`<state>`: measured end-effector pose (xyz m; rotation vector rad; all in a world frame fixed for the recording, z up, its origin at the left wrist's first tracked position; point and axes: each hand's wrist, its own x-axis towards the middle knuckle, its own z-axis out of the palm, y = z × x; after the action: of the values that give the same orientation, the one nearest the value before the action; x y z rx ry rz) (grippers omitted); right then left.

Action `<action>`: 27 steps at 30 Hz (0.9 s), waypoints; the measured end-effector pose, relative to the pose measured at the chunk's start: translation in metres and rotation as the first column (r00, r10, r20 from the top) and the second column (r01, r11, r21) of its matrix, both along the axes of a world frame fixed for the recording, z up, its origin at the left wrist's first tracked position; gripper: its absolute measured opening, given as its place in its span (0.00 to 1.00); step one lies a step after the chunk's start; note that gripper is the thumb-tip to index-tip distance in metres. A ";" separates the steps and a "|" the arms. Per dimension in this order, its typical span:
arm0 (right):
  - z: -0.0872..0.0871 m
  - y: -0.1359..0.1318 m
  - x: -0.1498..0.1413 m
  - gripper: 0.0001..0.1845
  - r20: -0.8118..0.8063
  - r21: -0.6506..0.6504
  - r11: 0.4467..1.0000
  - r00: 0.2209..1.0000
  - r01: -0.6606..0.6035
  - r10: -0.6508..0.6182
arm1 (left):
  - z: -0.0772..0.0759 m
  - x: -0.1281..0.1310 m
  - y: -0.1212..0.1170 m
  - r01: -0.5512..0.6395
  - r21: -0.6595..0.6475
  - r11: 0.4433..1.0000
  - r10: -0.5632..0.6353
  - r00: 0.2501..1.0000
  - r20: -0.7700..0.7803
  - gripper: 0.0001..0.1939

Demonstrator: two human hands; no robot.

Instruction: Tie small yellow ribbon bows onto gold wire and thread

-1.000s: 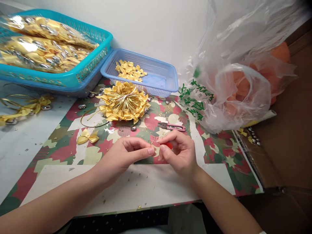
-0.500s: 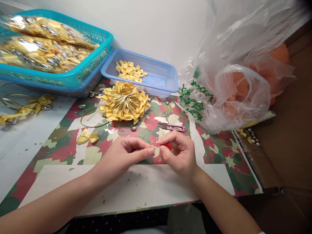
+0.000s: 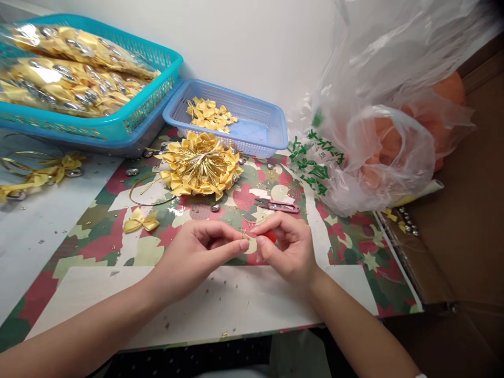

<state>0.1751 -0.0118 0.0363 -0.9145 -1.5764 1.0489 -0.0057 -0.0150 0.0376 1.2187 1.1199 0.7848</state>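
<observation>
The left hand (image 3: 205, 249) pinches a thin gold strand (image 3: 244, 233) between thumb and forefinger, at the middle of the frame. The right hand (image 3: 289, 244), its fingertips near the left's, has thumb and forefinger drawn together, with a small red object (image 3: 271, 237) at its fingers; whether it also grips the strand is too fine to tell.

Just above the right hand, pink-handled snips (image 3: 277, 205) lie on the patterned counter (image 3: 354, 247). A single yellow bow (image 3: 140, 220) lies to the left of the left hand. Above the hands sits a round bundle of yellow bows (image 3: 200, 165), gold cords gathered at its center, with a few silver beads (image 3: 132, 171) around it.

Behind the bundle, a light blue basket (image 3: 275, 126) holds loose yellow bows (image 3: 210, 114). In the upper left of the frame, a turquoise basket (image 3: 151, 97) holds clear bags (image 3: 66, 79) of yellow bows and silver beads. More bows on gold cords (image 3: 59, 168) lie below it at the left edge. A crumpled clear plastic bag (image 3: 354, 157) with green lettering fills the upper right, something orange showing through it.
</observation>
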 end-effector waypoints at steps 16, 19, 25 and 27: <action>-0.003 -0.001 0.003 0.07 -0.027 -0.047 0.999 1.000 -0.004 0.003 | -0.003 0.001 0.000 0.023 0.029 0.999 -0.023 1.000 0.006 0.09; -0.003 -0.001 0.003 0.07 -0.029 -0.046 0.999 1.000 0.000 -0.001 | -0.004 0.001 0.001 0.022 0.027 0.999 -0.023 1.000 0.005 0.09; -0.002 -0.001 0.003 0.07 -0.040 -0.037 0.999 0.999 -0.009 0.007 | -0.006 0.000 0.000 0.023 0.023 0.999 -0.023 1.000 -0.008 0.09; -0.002 -0.001 0.003 0.07 -0.041 -0.031 1.000 0.999 -0.006 0.005 | -0.006 0.000 0.000 0.024 0.024 0.999 -0.024 1.000 -0.010 0.09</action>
<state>0.1776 -0.0129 0.0343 -0.9050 -1.5333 1.0920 -0.0061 -0.0152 0.0318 1.2552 1.1046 0.7768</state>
